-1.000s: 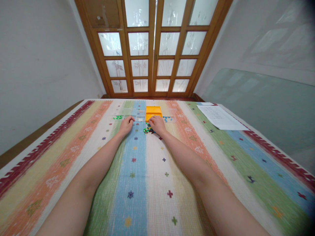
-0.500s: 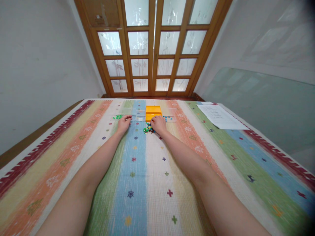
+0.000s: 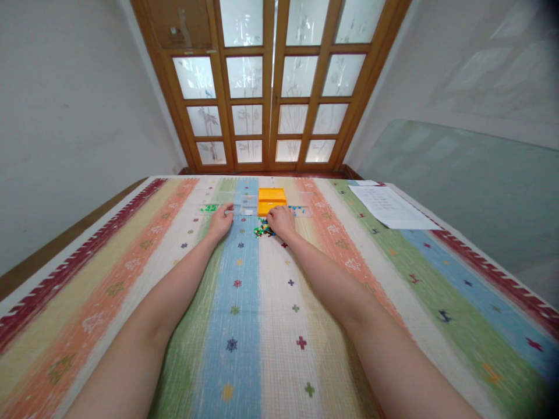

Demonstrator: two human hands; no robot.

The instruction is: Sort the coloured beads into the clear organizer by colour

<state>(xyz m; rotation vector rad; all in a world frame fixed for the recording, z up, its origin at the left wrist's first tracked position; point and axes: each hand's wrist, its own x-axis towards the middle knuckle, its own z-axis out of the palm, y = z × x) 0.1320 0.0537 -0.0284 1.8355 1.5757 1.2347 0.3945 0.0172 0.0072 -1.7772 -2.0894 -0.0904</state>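
Observation:
Both my arms reach far out over a striped cloth [image 3: 244, 326]. My left hand [image 3: 220, 222] lies with curled fingers at the near edge of a clear tray [image 3: 218, 207] that holds small green pieces [image 3: 209, 208]. My right hand [image 3: 282, 222] is curled too, its fingertips at the near edge of an orange tray [image 3: 271, 199]. Between the hands lies a small heap of mixed coloured pieces [image 3: 261, 229]. A clear tray with blue pieces [image 3: 301, 210] sits right of my right hand. What the fingers hold, if anything, is too small to see.
A printed white sheet [image 3: 388, 206] lies at the far right of the cloth. Behind the table stand wooden doors with frosted glass panes [image 3: 271, 87]. A large glass pane [image 3: 458, 192] leans along the right wall.
My left hand slid a little to the left and farther out, up to the tray with green pieces. My right hand stayed by the orange tray.

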